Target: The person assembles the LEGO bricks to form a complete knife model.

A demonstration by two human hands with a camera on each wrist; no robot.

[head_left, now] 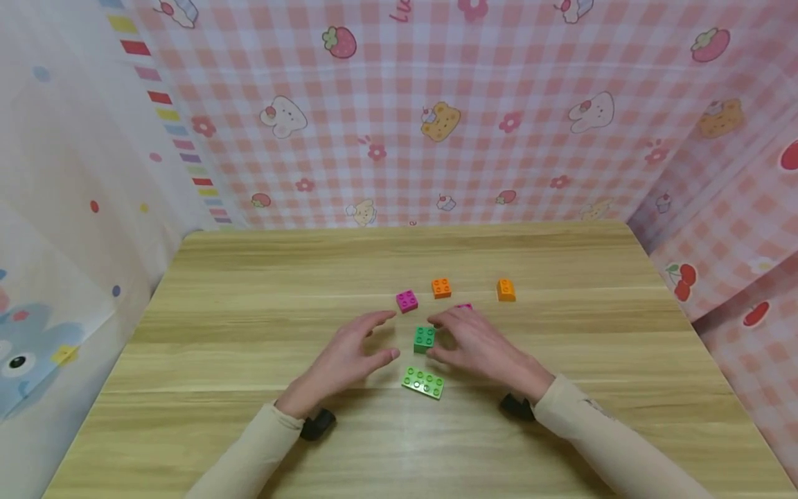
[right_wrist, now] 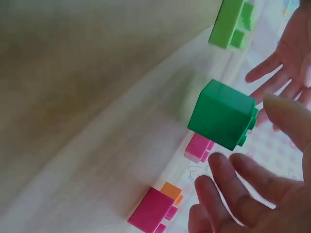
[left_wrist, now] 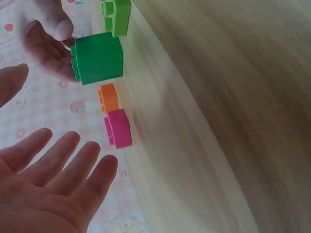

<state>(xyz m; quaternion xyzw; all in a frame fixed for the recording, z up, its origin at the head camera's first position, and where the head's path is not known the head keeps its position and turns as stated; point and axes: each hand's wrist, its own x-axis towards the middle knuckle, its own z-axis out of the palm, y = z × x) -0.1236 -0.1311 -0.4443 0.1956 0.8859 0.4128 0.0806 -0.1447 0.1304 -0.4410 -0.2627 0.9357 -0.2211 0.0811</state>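
Your left hand and right hand are spread, empty. The dark green block stands between them, nearer your right.

Head view bright, evenly lit; soft sheen on tabletop. Wrist views softer, near tabletop blurred.

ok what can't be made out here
Head view: most of the rightmost magenta brick, covered by the right hand, as is a corner of the green brick.
Both wrist views: one end of the light green brick, cut by the top edge.
Right wrist view: part of an orange brick, behind the nearer magenta one.
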